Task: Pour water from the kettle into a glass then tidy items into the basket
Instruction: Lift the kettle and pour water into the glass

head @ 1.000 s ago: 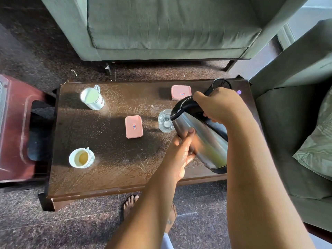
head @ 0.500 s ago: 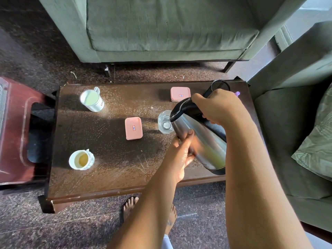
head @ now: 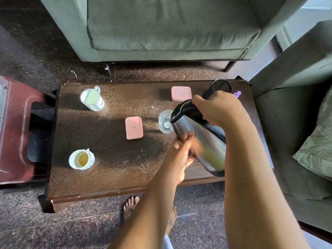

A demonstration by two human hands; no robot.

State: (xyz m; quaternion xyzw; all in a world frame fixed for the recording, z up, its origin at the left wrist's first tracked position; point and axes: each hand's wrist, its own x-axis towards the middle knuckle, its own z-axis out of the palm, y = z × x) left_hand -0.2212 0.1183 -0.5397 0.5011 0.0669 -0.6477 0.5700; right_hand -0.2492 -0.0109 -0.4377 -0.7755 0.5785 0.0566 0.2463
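- Right hand [head: 218,109] clamped round the black handle of the kettle [head: 199,141]; left hand [head: 181,151] w/ fingers straight, pressed flat against the steel side, steadying it
- Kettle tilted, its top end right over the glass [head: 165,122]; glass stands on the bench [head: 111,166] just beyond the left fingertips; can't tell if water is running, the lid hides the spout
- Step in hand, by my reading: the pour; do it well by tipping slowly w/ the right hand; let the left palm brake the tilt; keep the spout over the glass centre, not the rim; stop short of full, then bring the kettle upright before moving off
- Risk: glass is light and near the kettle body; a nudge could tip it
- For tidying later: two pink boxes, one [head: 134,127] left of the glass, one [head: 181,93] beyond the right hand; tin mug [head: 92,98] and cup [head: 81,159] far to the left; no basket seen for sure
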